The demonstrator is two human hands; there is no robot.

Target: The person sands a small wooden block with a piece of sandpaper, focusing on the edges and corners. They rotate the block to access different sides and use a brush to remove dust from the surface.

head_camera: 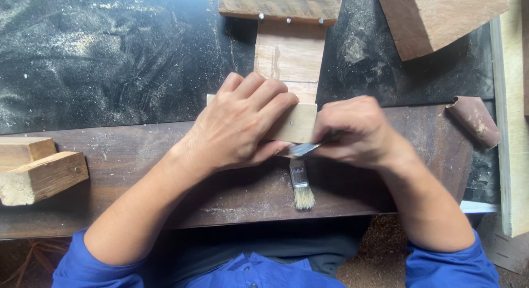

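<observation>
While both hands grip, left (239, 125) wooden piece (292, 73), right (358, 131) blade (302, 149), a brush (301, 184) lies beneath.

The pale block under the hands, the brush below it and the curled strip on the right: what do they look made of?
Pale block: bare, unfinished wood, with visible grain and a small nail head. Brush: light bristles in a shiny metal band; its handle is hidden. Curled strip: reddish-brown and dull, probably sandpaper. The left hand presses on the block.
</observation>
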